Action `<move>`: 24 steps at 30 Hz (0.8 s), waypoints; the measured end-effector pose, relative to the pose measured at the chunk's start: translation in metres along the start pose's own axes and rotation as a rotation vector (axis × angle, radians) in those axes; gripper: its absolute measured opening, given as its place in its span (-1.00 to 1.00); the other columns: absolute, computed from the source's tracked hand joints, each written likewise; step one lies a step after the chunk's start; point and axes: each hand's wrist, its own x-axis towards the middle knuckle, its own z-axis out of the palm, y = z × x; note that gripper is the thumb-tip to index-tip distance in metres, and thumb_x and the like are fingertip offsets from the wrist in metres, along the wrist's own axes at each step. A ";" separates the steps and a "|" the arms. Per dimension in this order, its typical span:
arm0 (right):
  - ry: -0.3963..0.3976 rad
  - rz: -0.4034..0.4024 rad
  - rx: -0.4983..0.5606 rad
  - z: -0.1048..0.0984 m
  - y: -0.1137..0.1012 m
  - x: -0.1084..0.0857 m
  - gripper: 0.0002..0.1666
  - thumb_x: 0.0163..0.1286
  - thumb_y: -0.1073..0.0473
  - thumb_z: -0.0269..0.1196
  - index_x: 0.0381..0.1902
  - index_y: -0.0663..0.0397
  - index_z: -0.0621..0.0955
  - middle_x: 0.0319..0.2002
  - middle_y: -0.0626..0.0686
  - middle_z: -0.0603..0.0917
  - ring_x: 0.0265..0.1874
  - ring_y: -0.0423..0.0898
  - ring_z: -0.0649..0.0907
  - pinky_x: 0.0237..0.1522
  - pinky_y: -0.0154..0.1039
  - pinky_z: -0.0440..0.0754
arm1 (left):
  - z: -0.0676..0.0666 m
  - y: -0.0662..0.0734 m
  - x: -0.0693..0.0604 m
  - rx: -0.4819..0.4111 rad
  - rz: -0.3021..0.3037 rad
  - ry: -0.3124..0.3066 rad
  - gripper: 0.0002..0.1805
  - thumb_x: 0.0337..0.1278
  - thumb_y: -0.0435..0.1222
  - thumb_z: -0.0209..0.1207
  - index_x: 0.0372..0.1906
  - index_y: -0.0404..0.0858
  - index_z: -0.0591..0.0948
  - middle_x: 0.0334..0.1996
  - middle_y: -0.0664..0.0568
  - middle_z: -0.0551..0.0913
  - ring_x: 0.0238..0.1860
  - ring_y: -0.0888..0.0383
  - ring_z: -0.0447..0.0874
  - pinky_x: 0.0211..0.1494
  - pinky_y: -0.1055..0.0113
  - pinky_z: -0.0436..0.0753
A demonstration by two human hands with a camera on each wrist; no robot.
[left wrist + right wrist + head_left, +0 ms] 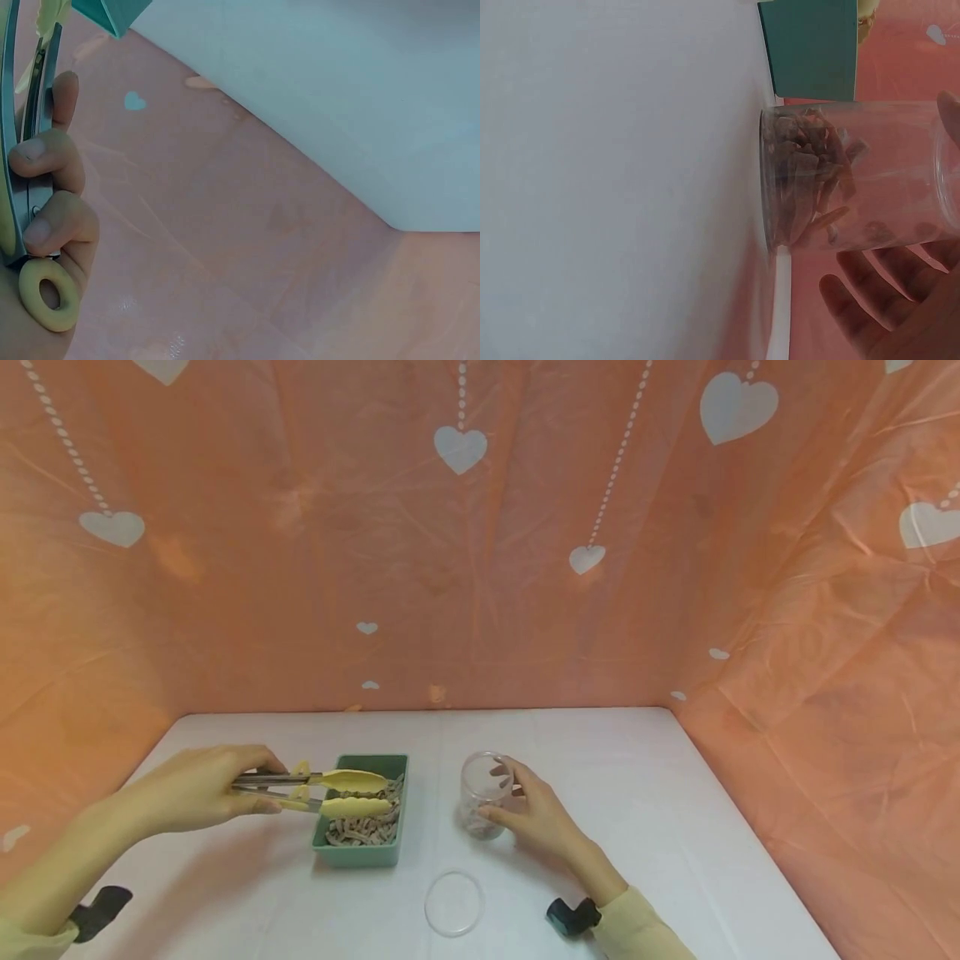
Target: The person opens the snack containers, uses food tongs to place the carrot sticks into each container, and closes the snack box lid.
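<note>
I am facing an orange backdrop (420, 560) on the far side, where printed white hearts (460, 449) are dangling from dotted lines (617, 468). Creased orange sheeting (847, 710) is rising at left and right; a white tabletop (615, 768) is stretching nearer me.

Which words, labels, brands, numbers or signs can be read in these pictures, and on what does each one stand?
There are none: I see no readable text on the clear jar, the green tray, the yellow-tipped tongs or the clear disc.
The orange backdrop shows only white hearts and dotted strings, no lettering.
</note>
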 end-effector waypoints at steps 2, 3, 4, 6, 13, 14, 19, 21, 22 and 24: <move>-0.001 -0.001 0.001 0.000 0.000 0.000 -0.09 0.29 0.02 0.52 0.48 0.21 0.40 0.21 0.12 0.63 0.18 0.09 0.62 0.19 0.08 0.58 | 0.000 0.000 -0.001 0.004 0.004 -0.011 -0.58 0.05 0.18 0.46 -0.07 0.09 0.71 -0.22 0.35 0.72 -0.28 0.37 0.58 -0.22 0.11 0.58; -0.002 -0.001 0.002 0.000 0.000 0.000 -0.09 0.30 0.02 0.52 0.48 0.21 0.40 0.21 0.12 0.63 0.18 0.10 0.62 0.19 0.08 0.58 | 0.000 0.000 -0.002 0.008 0.007 -0.016 -0.57 0.05 0.20 0.45 -0.06 0.09 0.71 -0.22 0.35 0.72 -0.27 0.37 0.59 -0.23 0.11 0.58; -0.002 -0.001 0.002 0.000 0.000 0.000 -0.09 0.30 0.03 0.52 0.48 0.20 0.40 0.21 0.13 0.63 0.18 0.10 0.62 0.19 0.08 0.58 | 0.000 0.000 -0.001 0.010 0.010 -0.021 -0.56 0.05 0.21 0.45 -0.06 0.09 0.71 -0.21 0.35 0.72 -0.27 0.37 0.59 -0.22 0.10 0.58; -0.003 0.000 0.006 0.000 0.000 0.000 -0.10 0.30 0.03 0.52 0.48 0.20 0.40 0.22 0.14 0.63 0.19 0.11 0.62 0.20 0.08 0.57 | 0.000 0.001 0.000 0.014 0.017 -0.031 -0.54 0.05 0.23 0.43 -0.05 0.09 0.71 -0.20 0.35 0.72 -0.25 0.35 0.60 -0.21 0.09 0.59; -0.002 0.004 0.026 0.001 -0.001 0.000 -0.09 0.30 0.02 0.52 0.48 0.19 0.40 0.22 0.12 0.63 0.19 0.12 0.62 0.20 0.11 0.57 | 0.001 0.004 0.011 0.013 0.037 -0.075 -0.50 0.03 0.24 0.43 -0.06 0.02 0.72 -0.21 0.31 0.73 -0.23 0.28 0.67 -0.21 0.05 0.64; -0.002 0.001 0.025 0.001 0.000 0.000 -0.09 0.30 0.01 0.52 0.48 0.19 0.40 0.22 0.11 0.63 0.20 0.12 0.62 0.20 0.11 0.57 | 0.001 0.005 0.013 0.012 0.038 -0.083 -0.51 0.03 0.24 0.43 -0.06 0.02 0.72 -0.21 0.31 0.73 -0.23 0.27 0.68 -0.22 0.04 0.64; -0.003 -0.007 0.012 0.002 0.002 0.000 -0.09 0.31 -0.01 0.51 0.49 0.16 0.39 0.22 0.09 0.63 0.20 0.11 0.61 0.20 0.08 0.57 | 0.000 0.005 0.022 0.013 0.042 -0.122 -0.52 0.01 0.20 0.46 -0.06 0.02 0.72 -0.20 0.30 0.73 -0.22 0.24 0.69 -0.23 0.02 0.63; -0.003 -0.005 0.003 0.002 0.002 -0.001 -0.09 0.31 -0.01 0.51 0.49 0.14 0.39 0.22 0.07 0.62 0.20 0.08 0.61 0.20 0.06 0.57 | -0.001 0.004 0.026 0.015 0.052 -0.140 -0.52 0.01 0.18 0.47 -0.05 0.01 0.72 -0.20 0.28 0.73 -0.23 0.24 0.68 -0.24 0.03 0.62; 0.000 -0.003 0.000 0.001 0.003 -0.001 -0.09 0.31 -0.01 0.51 0.49 0.12 0.40 0.22 0.07 0.62 0.19 0.07 0.62 0.19 0.06 0.57 | -0.002 0.004 0.028 0.012 0.058 -0.148 -0.53 0.01 0.16 0.48 -0.05 0.00 0.73 -0.20 0.28 0.73 -0.22 0.24 0.68 -0.23 0.03 0.62; 0.001 0.000 -0.003 0.001 0.003 -0.002 -0.10 0.31 -0.01 0.51 0.50 0.11 0.40 0.22 0.06 0.63 0.18 0.05 0.62 0.19 0.06 0.57 | -0.003 0.003 0.033 0.006 0.071 -0.167 -0.55 0.02 0.13 0.48 -0.05 -0.02 0.73 -0.21 0.26 0.72 -0.24 0.26 0.65 -0.24 0.06 0.61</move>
